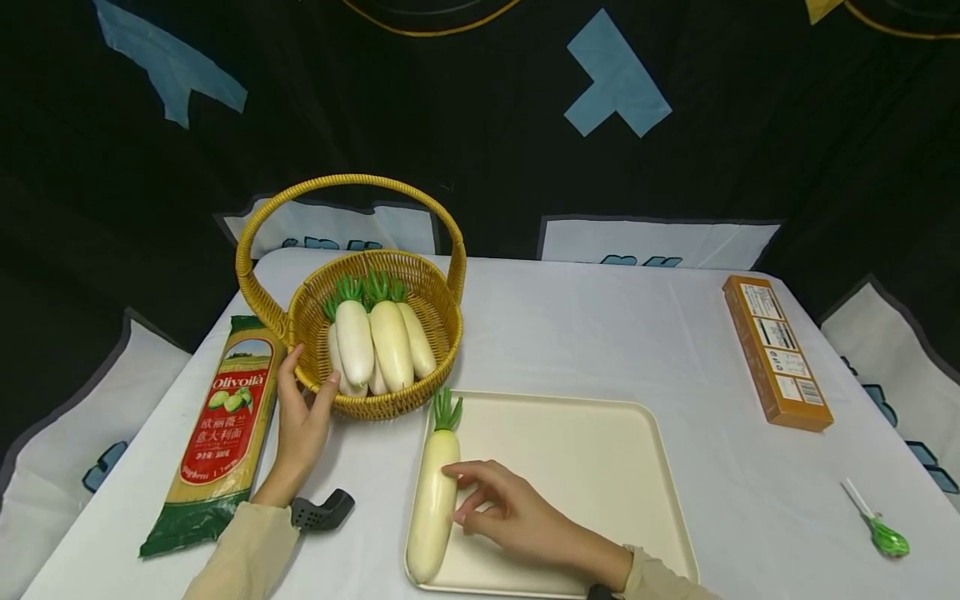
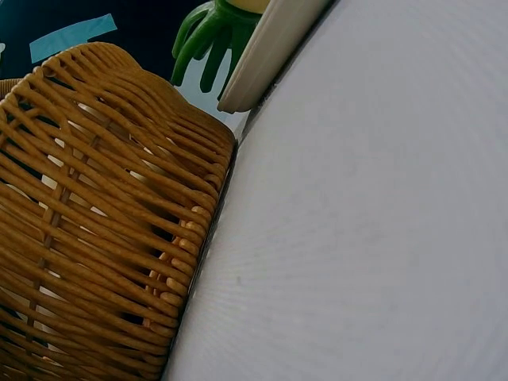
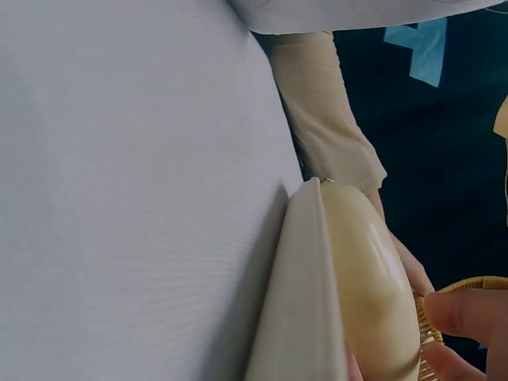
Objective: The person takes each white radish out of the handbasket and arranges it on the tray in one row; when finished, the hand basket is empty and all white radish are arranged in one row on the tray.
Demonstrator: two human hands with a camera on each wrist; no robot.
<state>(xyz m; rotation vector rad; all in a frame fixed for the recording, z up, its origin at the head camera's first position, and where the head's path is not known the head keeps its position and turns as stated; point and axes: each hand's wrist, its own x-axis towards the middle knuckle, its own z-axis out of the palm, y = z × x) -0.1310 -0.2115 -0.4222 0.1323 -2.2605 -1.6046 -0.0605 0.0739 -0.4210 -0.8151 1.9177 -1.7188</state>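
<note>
A white radish with a green leafy top lies lengthwise along the left side of a cream tray. My right hand is beside it, fingers loosely bent, fingertips right at its side. In the right wrist view, the radish bulges above the tray rim, with fingers close by. My left hand rests against the near left side of a yellow wicker basket, thumb and a finger spread apart. Inside the basket are several white radishes. The basket's woven wall fills the left wrist view's left side.
An Olivoilà spaghetti pack lies left of the basket. At the right are an orange box and a green lollipop. A white cloth covers the table, and a black curtain hangs behind it.
</note>
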